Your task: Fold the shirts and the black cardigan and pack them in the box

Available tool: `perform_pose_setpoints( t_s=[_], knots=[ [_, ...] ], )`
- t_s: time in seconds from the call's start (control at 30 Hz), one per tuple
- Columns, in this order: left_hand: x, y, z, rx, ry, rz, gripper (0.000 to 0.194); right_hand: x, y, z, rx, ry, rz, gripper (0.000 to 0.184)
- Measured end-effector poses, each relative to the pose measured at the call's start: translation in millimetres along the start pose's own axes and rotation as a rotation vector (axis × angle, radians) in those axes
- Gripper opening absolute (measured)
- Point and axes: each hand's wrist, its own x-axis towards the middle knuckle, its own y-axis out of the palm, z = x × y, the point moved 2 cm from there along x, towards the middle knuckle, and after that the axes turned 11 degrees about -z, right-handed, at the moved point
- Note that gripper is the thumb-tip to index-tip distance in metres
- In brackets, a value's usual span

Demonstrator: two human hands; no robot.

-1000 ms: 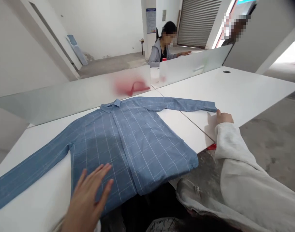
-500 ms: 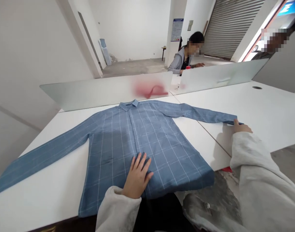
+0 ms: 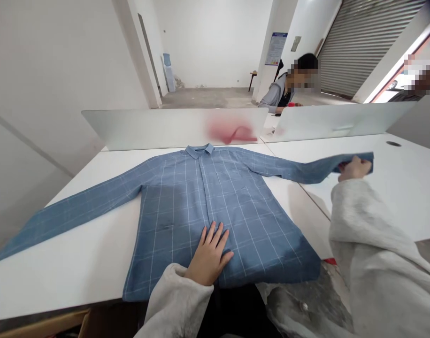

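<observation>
A blue shirt (image 3: 187,202) with thin white checks lies front side up, its collar (image 3: 200,150) toward the far side. My left hand (image 3: 210,256) rests flat on the lower front beside the button placket, fingers spread. At the right, my right hand (image 3: 355,168) grips the shirt's right-side sleeve (image 3: 306,170) near the cuff and holds that end raised above the tabletop. The other sleeve (image 3: 84,199) stretches out to the left, past the table edge. The hem hangs toward me at the near edge.
The white table (image 3: 77,277) carries frosted divider panels (image 3: 158,129) along its back. Behind them a person in grey (image 3: 274,96) sits, and part of another person shows at far right. An open cardboard box (image 3: 65,324) stands below the near left edge. A round cable hole (image 3: 394,143) is at right.
My right hand has lifted the sleeve end up and away from me, bending the sleeve. The left hand stays on the shirt front. The view has shifted slightly.
</observation>
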Motion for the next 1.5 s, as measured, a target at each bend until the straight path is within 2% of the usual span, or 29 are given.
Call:
perform_pose_setpoints(
  t_s=[0.07,0.13,0.23,0.3,0.37,0.43,0.53,0.63,0.73,0.8,0.83,0.9,0.93,1.0,1.03,1.1,1.17,1.27,1.37,1.5],
  knots=[
    [1,0.3,1,-0.119,-0.055,0.002,0.054,-2,25,28,0.127,0.128,0.058,0.045],
    [2,-1.2,3,-0.28,-0.155,-0.012,0.052,-17,47,61,0.252,0.192,0.119,0.034],
    [2,-7.6,14,-0.598,-0.418,-0.116,0.044,-65,63,118,0.443,0.199,0.239,0.014],
    [1,-13.4,24,-0.872,-0.66,-0.241,0.038,-112,58,158,0.711,0.135,0.459,0.013],
    [-1,-19.0,34,-1.182,-0.9,-0.392,0.037,-166,40,193,0.761,0.031,0.702,0.016],
    [-2,-24.0,41,-1.458,-1.079,-0.525,0.038,-221,15,215,0.743,-0.133,0.93,0.016],
    [1,-28.5,44,-1.696,-1.257,-0.594,0.041,-292,-23,224,0.739,-0.481,1.216,0.008],
    [4,-28.3,45,-1.764,-1.356,-0.602,0.036,-333,-47,211,0.653,-0.787,1.433,0.012],
    [5,-25.1,46,-1.75,-1.349,-0.592,0.027,-336,-56,197,0.565,-0.996,1.676,0.036],
    [4,-23.3,48,-1.739,-1.32,-0.56,0.022,-318,-53,192,0.56,-1.106,1.806,0.049],
    [4,-23.2,49,-1.732,-1.316,-0.547,0.02,-304,-48,190,0.567,-1.136,1.829,0.051],
    [5,-25.3,50,-1.723,-1.323,-0.513,0.018,-273,-28,181,0.552,-1.113,1.784,0.05],
    [7,-27.2,50,-1.715,-1.338,-0.49,0.017,-256,-13,174,0.514,-1.056,1.714,0.047],
    [13,-31.4,51,-1.693,-1.373,-0.415,0.017,-227,19,153,0.344,-0.877,1.496,0.041],
    [16,-32.8,51,-1.678,-1.388,-0.37,0.019,-216,34,139,0.231,-0.78,1.336,0.038],
    [23,-33.0,53,-1.635,-1.412,-0.31,0.025,-203,57,112,0.072,-0.649,1.079,0.037],
    [28,-29.3,57,-1.57,-1.405,-0.298,0.029,-203,70,89,-0.001,-0.588,0.948,0.039],
    [32,-23.3,65,-1.38,-1.363,-0.363,0.029,-209,76,65,-0.032,-0.554,0.871,0.04],
    [37,-28.1,67,-1.252,-1.334,-0.461,0.03,-203,76,51,0.022,-0.499,0.786,0.046],
    [50,-52.4,63,-1.315,-1.355,-0.737,0.022,-190,78,37,0.014,-0.325,0.699,0.055]
  ],
)
